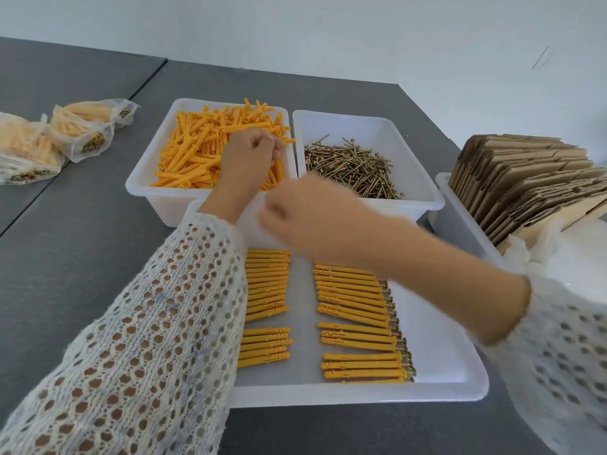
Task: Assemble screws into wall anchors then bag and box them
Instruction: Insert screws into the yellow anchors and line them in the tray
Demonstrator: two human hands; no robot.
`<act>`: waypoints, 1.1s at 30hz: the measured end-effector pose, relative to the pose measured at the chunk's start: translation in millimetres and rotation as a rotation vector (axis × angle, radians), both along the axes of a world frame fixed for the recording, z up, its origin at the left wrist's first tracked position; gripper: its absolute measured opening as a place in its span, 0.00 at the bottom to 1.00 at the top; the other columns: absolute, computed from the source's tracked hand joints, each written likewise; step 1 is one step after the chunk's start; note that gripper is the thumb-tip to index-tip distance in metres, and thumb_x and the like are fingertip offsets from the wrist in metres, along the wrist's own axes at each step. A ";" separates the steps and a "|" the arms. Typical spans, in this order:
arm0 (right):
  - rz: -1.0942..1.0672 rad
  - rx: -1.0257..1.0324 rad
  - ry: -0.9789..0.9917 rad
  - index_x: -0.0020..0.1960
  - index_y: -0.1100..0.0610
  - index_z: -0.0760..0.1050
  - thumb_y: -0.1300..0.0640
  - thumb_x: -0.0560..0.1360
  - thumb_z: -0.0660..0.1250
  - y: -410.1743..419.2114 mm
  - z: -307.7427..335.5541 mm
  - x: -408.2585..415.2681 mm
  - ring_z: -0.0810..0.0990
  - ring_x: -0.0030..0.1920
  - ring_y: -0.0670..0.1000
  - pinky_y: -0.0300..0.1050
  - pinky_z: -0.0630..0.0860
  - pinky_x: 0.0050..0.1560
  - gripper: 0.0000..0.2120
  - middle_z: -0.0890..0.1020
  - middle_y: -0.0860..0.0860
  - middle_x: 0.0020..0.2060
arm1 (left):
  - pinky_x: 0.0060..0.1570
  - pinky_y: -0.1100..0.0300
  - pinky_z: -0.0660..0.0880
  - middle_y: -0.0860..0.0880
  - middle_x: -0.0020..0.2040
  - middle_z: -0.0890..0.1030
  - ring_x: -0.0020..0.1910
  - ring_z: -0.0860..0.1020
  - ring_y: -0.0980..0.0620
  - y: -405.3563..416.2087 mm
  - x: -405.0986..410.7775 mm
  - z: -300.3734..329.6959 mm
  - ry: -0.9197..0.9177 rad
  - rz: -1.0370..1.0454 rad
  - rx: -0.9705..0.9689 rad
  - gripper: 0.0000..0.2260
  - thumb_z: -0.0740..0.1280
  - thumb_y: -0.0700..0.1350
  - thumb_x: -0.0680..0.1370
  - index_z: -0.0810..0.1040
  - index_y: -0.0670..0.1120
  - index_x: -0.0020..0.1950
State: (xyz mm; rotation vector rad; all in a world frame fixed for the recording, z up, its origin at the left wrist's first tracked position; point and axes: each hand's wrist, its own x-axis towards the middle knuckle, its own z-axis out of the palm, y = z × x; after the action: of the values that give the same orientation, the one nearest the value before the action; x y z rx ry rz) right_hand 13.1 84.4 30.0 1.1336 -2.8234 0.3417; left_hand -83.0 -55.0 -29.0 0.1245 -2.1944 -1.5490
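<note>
My left hand [250,152] is over the white bin [144,189] of loose orange wall anchors [193,146], fingers pinched on one anchor [279,170] that hangs down from them. My right hand [297,213] is blurred, fingers curled, just in front of the two bins and above the far end of the white tray [361,394]. Whether it holds anything cannot be made out. A second bin [427,197] holds brass screws [354,169]. In the tray lie rows of anchors with screws in them [354,303], and another column [266,284] partly under my left sleeve.
Three filled clear bags [82,133] of anchors and screws lie at the far left of the grey table. At the right, a white bin [460,221] holds flat cardboard boxes [525,178] on edge, with crumpled clear plastic [558,254] in front of them.
</note>
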 end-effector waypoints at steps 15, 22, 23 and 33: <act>-0.615 0.175 -0.421 0.67 0.60 0.71 0.56 0.81 0.58 72.1 -54.5 -154.4 0.72 0.56 0.56 0.48 0.67 0.55 0.17 0.75 0.57 0.65 | 0.55 0.45 0.74 0.43 0.59 0.74 0.55 0.75 0.39 1.5 7.7 -4.1 -0.450 0.063 -0.905 0.16 0.54 0.50 0.82 0.78 0.45 0.51; -0.546 0.132 -0.446 0.56 0.60 0.75 0.57 0.80 0.60 76.1 -60.0 -161.1 0.72 0.50 0.56 0.47 0.67 0.48 0.10 0.75 0.54 0.48 | 0.42 0.53 0.70 0.45 0.46 0.78 0.44 0.75 0.44 -1.4 2.7 -6.2 -0.416 -0.033 -0.872 0.13 0.53 0.45 0.82 0.76 0.44 0.49; -0.543 0.109 -0.439 0.49 0.60 0.74 0.57 0.79 0.60 76.7 -60.5 -160.6 0.72 0.46 0.55 0.46 0.67 0.45 0.08 0.75 0.53 0.43 | 0.42 0.53 0.70 0.46 0.46 0.78 0.44 0.75 0.44 -1.2 2.3 -6.7 -0.416 -0.032 -0.864 0.13 0.54 0.45 0.82 0.77 0.45 0.50; -0.652 -0.328 -0.129 0.35 0.57 0.63 0.63 0.74 0.57 83.7 -62.6 -147.6 0.62 0.31 0.51 0.43 0.61 0.31 0.09 0.65 0.51 0.29 | 0.35 0.59 0.69 0.52 0.41 0.78 0.39 0.75 0.54 -0.5 1.5 -9.9 -0.285 -0.079 -0.622 0.09 0.60 0.38 0.76 0.80 0.48 0.45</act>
State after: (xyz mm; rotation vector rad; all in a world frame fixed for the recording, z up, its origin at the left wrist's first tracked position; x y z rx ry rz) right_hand -134.5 168.2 -32.6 0.1136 -2.8859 0.7874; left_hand -81.5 -55.5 -38.9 0.0643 -2.8297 -0.8565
